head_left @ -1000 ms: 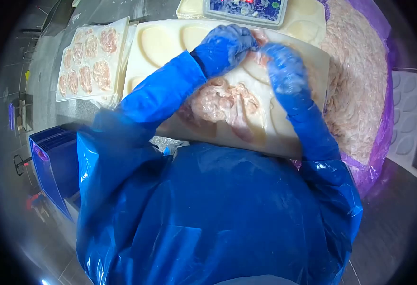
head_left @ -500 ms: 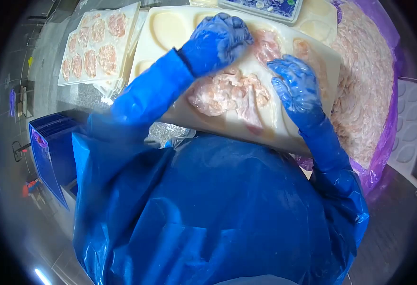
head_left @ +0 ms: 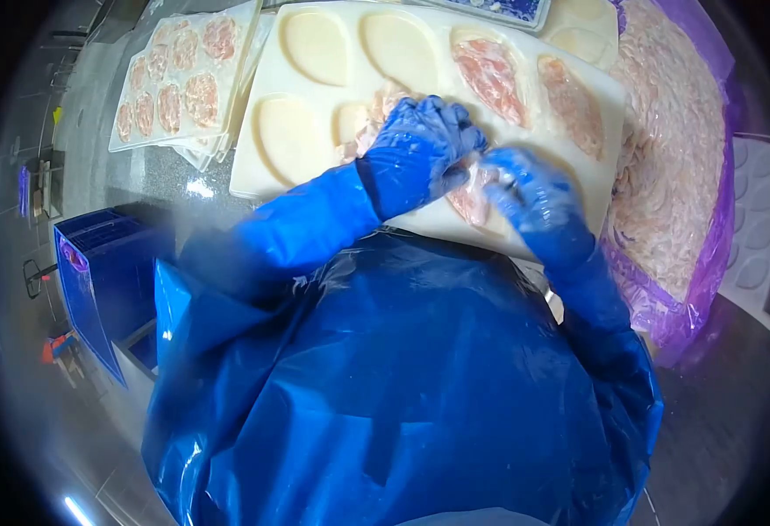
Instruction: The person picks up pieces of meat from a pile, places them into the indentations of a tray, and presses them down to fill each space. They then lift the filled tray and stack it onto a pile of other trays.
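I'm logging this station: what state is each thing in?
Large tray: partly filled, three hollows empty
Left-side tray: stacked, filled with meat pieces
Purple bag: open, holding a meat heap
Left hand: gloved, fingers curled
Right hand: gloved, fingers bent
Center strip: raw, partly hidden by hands
Apron: worn, creased

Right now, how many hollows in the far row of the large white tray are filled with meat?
2: a piece of meat in the third from the left, another piece in the fourth. The left hand and right hand hide neither.
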`<state>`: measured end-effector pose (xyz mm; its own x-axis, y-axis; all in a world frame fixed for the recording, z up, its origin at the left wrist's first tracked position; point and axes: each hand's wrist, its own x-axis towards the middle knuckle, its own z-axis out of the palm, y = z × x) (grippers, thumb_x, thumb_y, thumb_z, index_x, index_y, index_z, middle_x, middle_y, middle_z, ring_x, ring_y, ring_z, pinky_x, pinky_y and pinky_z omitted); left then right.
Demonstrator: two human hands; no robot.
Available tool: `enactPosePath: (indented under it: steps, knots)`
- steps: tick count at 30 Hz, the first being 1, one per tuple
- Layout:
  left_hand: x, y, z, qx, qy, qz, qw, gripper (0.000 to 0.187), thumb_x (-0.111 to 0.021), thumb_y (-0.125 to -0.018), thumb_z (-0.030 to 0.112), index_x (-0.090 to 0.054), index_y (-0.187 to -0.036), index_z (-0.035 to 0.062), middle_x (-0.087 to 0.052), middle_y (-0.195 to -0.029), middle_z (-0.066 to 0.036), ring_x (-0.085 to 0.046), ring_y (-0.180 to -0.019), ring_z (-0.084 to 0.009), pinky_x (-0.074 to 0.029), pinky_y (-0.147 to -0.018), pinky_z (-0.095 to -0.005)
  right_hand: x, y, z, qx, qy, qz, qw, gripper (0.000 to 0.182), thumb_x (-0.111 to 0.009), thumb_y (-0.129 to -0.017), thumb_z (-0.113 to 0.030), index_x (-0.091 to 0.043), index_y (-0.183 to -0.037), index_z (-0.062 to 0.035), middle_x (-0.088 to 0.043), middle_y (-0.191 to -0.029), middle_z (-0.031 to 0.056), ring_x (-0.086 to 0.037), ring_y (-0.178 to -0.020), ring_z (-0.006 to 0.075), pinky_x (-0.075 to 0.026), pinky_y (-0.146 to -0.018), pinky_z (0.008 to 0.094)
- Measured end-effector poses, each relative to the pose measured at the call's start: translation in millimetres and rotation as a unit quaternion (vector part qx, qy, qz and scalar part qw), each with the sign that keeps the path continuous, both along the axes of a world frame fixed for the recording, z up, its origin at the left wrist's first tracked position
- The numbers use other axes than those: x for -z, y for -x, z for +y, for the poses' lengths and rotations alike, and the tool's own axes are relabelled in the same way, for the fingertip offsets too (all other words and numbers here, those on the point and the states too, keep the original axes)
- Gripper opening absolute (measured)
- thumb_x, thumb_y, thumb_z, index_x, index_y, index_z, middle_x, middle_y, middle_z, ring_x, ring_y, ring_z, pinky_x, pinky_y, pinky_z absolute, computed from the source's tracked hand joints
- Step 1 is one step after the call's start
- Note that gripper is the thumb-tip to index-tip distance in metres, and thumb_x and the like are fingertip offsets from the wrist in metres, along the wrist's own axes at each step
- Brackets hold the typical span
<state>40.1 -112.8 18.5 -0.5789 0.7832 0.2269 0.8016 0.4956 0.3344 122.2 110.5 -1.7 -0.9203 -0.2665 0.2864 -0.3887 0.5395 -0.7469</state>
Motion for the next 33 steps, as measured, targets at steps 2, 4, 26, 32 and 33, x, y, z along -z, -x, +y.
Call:
enactPosePath:
  steps: [2,4,26,32,33]
  knots:
    - [4,4,9,0.018,0.051,-0.053,0.997,0.037,-0.073,-0.083,0.027,-0.067,-0.117,0.0122,-0.061,-0.115,-0.011,-0.055,-0.107,-0.0332,-0.043,-0.092,-0.0466,-5,-19,-7,0.006,-0.174,0.009,0.985,0.042,-0.075,-0.086,-0.008,-0.066,-0.126,-0.0010,-0.072,-0.099,0.0111,-0.069,-0.087,0.0259,-0.055,-0.077,0.0399]
    - [3,7,7,0.056,0.047,-0.085,0.994,0.037,-0.073,-0.082,0.025,-0.067,-0.116,0.0112,-0.061,-0.114,-0.011,-0.056,-0.105,-0.0334,-0.043,-0.090,-0.0471,-8,-17,1,-0.022,-0.102,0.038,0.994,0.050,-0.076,-0.085,-0.010,-0.065,-0.133,-0.0050,-0.073,-0.099,0.0087,-0.069,-0.087,0.0259,-0.054,-0.077,0.0399]
    - [20,-13,62,0.164,0.041,0.017,0.986,0.044,-0.058,-0.086,0.007,-0.063,-0.129,0.0137,-0.062,-0.131,-0.005,-0.055,-0.125,-0.0245,-0.042,-0.109,-0.0417,-2,-111,79,0.077,-0.218,0.102,0.968,0.035,-0.060,-0.082,-0.004,-0.067,-0.116,-0.0082,-0.067,-0.118,0.0103,-0.061,-0.112,0.0323,-0.048,-0.099,0.0461]
    - [-16,7,24,0.022,-0.029,-0.063,0.997,0.030,-0.062,-0.092,0.004,-0.064,-0.121,0.0086,-0.059,-0.132,-0.010,-0.060,-0.117,-0.0306,-0.048,-0.102,-0.0400,-22,-98,78,0.111,-0.258,0.064,0.958,0.037,-0.067,-0.081,-0.007,-0.069,-0.118,-0.0127,-0.067,-0.112,0.0074,-0.061,-0.108,0.0295,-0.047,-0.096,0.0430]
    - [7,5,20,0.025,-0.127,-0.197,0.972,0.027,-0.063,-0.090,0.005,-0.063,-0.117,0.0065,-0.060,-0.122,-0.013,-0.062,-0.107,-0.0328,-0.051,-0.092,-0.0399,-17,-95,79,0.143,-0.263,0.098,0.949,0.035,-0.068,-0.084,-0.010,-0.068,-0.119,-0.0112,-0.067,-0.112,0.0086,-0.061,-0.109,0.0304,-0.047,-0.097,0.0431]
